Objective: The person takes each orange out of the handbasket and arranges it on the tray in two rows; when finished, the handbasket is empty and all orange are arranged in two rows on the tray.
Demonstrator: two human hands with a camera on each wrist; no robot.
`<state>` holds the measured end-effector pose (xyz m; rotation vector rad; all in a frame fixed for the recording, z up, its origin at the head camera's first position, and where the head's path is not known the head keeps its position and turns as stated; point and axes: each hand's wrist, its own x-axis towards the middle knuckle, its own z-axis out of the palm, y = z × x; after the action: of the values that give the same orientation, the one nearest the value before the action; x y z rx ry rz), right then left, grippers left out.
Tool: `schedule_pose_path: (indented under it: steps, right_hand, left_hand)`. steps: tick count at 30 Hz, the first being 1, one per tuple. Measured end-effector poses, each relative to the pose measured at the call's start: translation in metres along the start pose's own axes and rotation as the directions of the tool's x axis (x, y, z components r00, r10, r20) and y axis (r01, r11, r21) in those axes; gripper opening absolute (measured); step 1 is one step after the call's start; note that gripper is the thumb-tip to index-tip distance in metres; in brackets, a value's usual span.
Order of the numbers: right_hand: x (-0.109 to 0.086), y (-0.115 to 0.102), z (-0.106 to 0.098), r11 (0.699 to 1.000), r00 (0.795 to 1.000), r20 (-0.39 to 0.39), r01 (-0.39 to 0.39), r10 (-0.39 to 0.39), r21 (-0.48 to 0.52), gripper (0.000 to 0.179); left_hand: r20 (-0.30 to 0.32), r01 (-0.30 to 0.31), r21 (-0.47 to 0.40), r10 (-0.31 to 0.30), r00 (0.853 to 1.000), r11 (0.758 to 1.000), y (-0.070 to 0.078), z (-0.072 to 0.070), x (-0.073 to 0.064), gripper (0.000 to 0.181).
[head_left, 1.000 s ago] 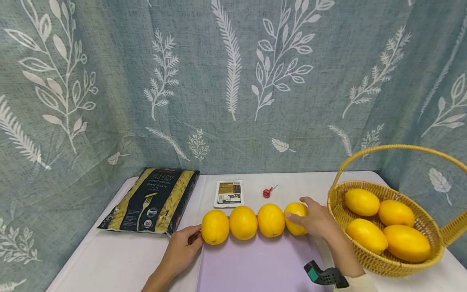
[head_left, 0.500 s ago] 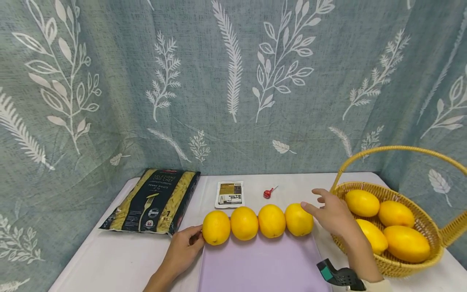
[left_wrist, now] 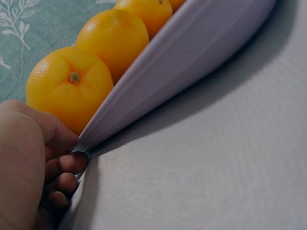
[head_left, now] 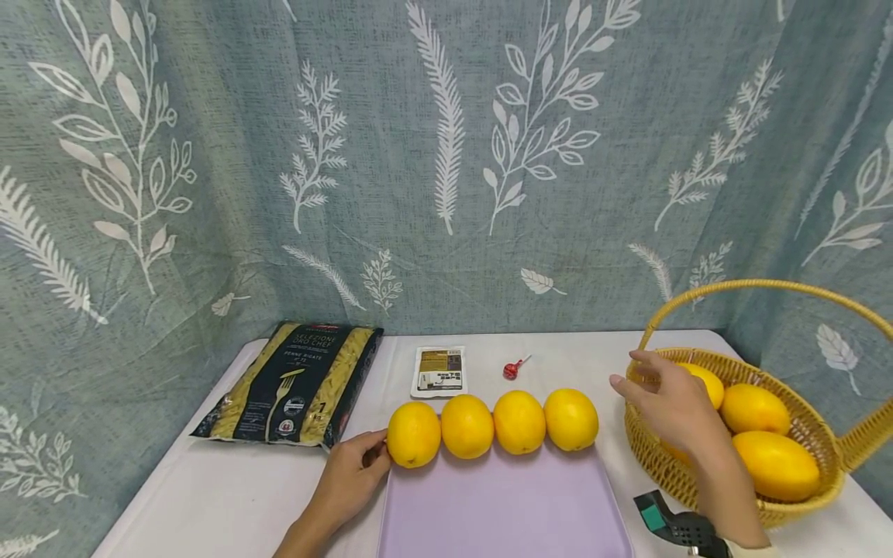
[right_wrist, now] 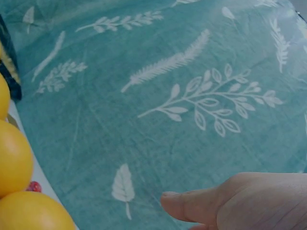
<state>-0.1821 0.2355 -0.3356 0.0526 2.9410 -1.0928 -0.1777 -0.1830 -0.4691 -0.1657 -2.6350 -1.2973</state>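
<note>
Several oranges (head_left: 467, 426) sit side by side along the far edge of a pale purple tray (head_left: 502, 504). My left hand (head_left: 352, 474) is at the tray's far left corner, next to the leftmost orange (left_wrist: 69, 91). In the left wrist view the thumb and fingertips pinch the tray's corner. My right hand (head_left: 673, 399) holds nothing and hovers over the near-left rim of a wicker basket (head_left: 656, 473), its fingers loosely extended. Inside the basket lie several yellow-orange fruits (head_left: 776, 465) that look oval; the hand and forearm partly cover some.
A black bag of penne pasta (head_left: 289, 384) lies at the left of the white table. Behind the oranges are a small flat packet (head_left: 438, 372) and a red lollipop (head_left: 512, 370). The basket's tall handle (head_left: 767, 285) arches upward. A patterned curtain (head_left: 391, 155) hangs behind.
My right hand has let go of the rightmost orange and moved right, over to the basket. The left hand stays at the tray's corner, and the oranges keep their row.
</note>
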Motion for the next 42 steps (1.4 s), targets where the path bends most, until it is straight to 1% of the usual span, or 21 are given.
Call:
schedule_pose_path:
  steps: [6, 10, 13, 15, 18, 21, 34, 37, 42]
  right_hand:
    - [-0.002, 0.011, -0.010, 1.000, 1.000, -0.028, 0.005, -0.005, -0.004, 0.081]
    - [-0.002, 0.019, -0.015, 1.000, 0.999, -0.051, 0.011, -0.011, -0.014, 0.076]
    - [-0.002, 0.027, -0.019, 0.999, 1.000, -0.026, -0.012, 0.011, -0.036, 0.078]
    - [-0.001, 0.032, -0.023, 0.998, 0.999, 0.009, -0.042, 0.042, -0.048, 0.084]
    - [0.001, 0.038, -0.028, 0.994, 0.993, 0.061, -0.095, 0.098, -0.055, 0.094]
    - [0.003, 0.042, -0.030, 0.990, 0.986, 0.097, -0.127, 0.132, -0.059, 0.100]
    - [0.012, 0.061, -0.025, 0.983, 0.974, 0.144, -0.164, 0.175, -0.085, 0.098]
    - [0.015, 0.067, -0.022, 0.983, 0.972, 0.155, -0.162, 0.174, -0.088, 0.096]
    - [0.016, 0.074, -0.018, 0.984, 0.970, 0.180, -0.147, 0.162, -0.096, 0.092]
  left_hand:
    - [-0.003, -0.009, 0.006, 0.009, 1.000, 1.000, -0.001, 0.000, 0.000, 0.034]
    - [-0.003, -0.008, 0.003, 0.008, 1.000, 1.000, -0.002, 0.000, 0.000, 0.033]
    - [-0.002, -0.007, 0.002, 0.007, 1.000, 1.000, -0.002, 0.001, 0.000, 0.033]
    - [-0.002, -0.007, 0.000, 0.007, 1.000, 1.000, -0.002, 0.001, 0.000, 0.034]
    - [-0.002, -0.003, -0.004, 0.003, 1.000, 1.000, -0.001, 0.001, 0.000, 0.034]
    - [0.001, 0.000, -0.005, 0.000, 1.000, 1.000, -0.001, 0.000, 0.000, 0.034]
    - [0.001, -0.024, -0.009, 0.024, 1.000, 1.000, 0.000, 0.000, -0.001, 0.032]
    - [0.001, -0.034, -0.011, 0.034, 0.999, 0.999, -0.001, 0.000, -0.001, 0.033]
    - [0.000, -0.024, -0.003, 0.024, 1.000, 1.000, 0.000, 0.001, -0.001, 0.033]
